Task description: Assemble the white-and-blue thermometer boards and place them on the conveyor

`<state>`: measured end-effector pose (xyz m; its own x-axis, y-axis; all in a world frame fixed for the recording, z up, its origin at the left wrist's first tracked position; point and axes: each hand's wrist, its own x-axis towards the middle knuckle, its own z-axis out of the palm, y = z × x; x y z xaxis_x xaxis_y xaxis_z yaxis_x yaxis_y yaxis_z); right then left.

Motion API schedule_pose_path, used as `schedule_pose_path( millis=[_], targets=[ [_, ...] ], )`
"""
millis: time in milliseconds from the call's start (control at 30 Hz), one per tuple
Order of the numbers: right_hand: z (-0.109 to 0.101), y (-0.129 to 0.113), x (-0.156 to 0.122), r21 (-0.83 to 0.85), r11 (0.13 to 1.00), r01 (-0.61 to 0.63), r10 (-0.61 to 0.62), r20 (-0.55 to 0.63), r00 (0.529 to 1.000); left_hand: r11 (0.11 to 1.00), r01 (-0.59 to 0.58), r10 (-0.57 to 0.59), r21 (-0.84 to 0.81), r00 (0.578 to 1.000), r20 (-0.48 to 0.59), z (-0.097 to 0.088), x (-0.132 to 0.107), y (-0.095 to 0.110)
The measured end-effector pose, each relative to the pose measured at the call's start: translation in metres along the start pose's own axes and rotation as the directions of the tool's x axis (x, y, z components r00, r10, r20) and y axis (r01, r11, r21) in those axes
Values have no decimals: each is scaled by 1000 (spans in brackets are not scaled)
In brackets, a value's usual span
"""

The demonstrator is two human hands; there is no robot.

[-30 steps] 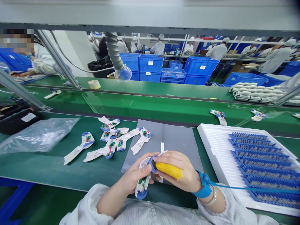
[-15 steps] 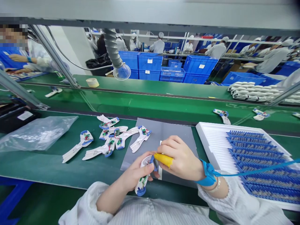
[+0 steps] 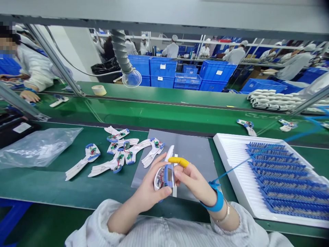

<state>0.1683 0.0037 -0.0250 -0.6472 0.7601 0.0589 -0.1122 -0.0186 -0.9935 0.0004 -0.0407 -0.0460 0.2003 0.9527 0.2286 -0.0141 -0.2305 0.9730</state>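
Observation:
My left hand point(image 3: 149, 187) wraps round a white-and-blue infrared thermometer housing point(image 3: 169, 176), tilted so its small display window faces right. Red wires show inside its open side. At the housing's right edge, my right hand point(image 3: 194, 180) pinches with thumb and fingers; its yellow-covered index finger lies along the top. A blue wrist strap point(image 3: 216, 200) with a cord circles my right wrist. Beneath both hands lies a grey mat point(image 3: 195, 154). Several similar open housings point(image 3: 133, 151), with green boards and wires, lie left of my hands.
At right, a white foam tray point(image 3: 231, 164) holds rows of blue-edged parts point(image 3: 280, 175). A clear plastic bag point(image 3: 43, 144) lies at left. Beyond the bench edge, housings point(image 3: 246, 126) rest on a green belt point(image 3: 164, 115). A co-worker's hand point(image 3: 30, 95) is at far left.
The housing has turned in my left hand, bringing its display window into view. My right hand has rotated, its wrist shifting left and down. The co-worker at far left has reached forward.

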Motion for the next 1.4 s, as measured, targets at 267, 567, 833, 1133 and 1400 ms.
schedule_pose_path(
  millis=[267, 567, 833, 1133, 1400],
  targets=[
    [5, 5, 5, 177, 974, -144, 144, 13, 989, 894, -81, 116, 441, 992, -54, 4, 0, -8],
    [3, 18, -2, 216, 955, -205, 202, 39, 979, 871, 42, -18, 489, 998, -53, 11, -2, -3],
    [-11, 19, -27, 4, 988, -153, 153, -93, 984, 986, 147, -129, 84, 973, -194, 27, 3, -12],
    [-193, -11, -127, -639, 18, -769, -206, -755, 623, 632, 500, -732, -592, 637, -242, 1, 20, -18],
    [-255, -8, -122, -623, -232, -747, -56, -759, 649, 548, 546, -798, -634, 567, -202, 7, 13, -16]
  ],
)
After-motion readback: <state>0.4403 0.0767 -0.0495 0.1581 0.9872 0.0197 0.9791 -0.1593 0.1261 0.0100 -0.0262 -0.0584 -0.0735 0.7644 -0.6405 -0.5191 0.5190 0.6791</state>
